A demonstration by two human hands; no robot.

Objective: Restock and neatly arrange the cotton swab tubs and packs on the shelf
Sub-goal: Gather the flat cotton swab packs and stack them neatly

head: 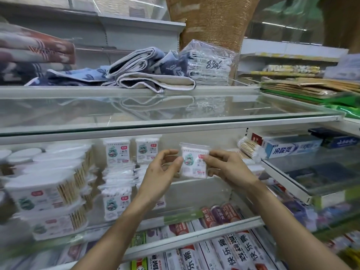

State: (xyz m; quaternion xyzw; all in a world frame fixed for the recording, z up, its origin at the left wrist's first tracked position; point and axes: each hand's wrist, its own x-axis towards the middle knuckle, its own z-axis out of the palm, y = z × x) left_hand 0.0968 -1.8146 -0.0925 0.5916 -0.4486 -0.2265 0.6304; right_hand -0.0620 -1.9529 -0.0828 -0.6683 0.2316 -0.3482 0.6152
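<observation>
A small clear pack of white cotton swabs is held upright above the middle shelf. My right hand pinches its right side, and my left hand pinches its left edge with thumb and fingers. More swab packs stand and lie in rows to the left of it on the glass shelf. Further left, clear tubs of wooden-stick swabs are stacked two high, with white-lidded tubs behind them.
A loose bundle of wooden swabs lies at the shelf's right end, beside toothpaste boxes. Folded towels sit on the glass shelf above. More toothpaste boxes fill the shelf below.
</observation>
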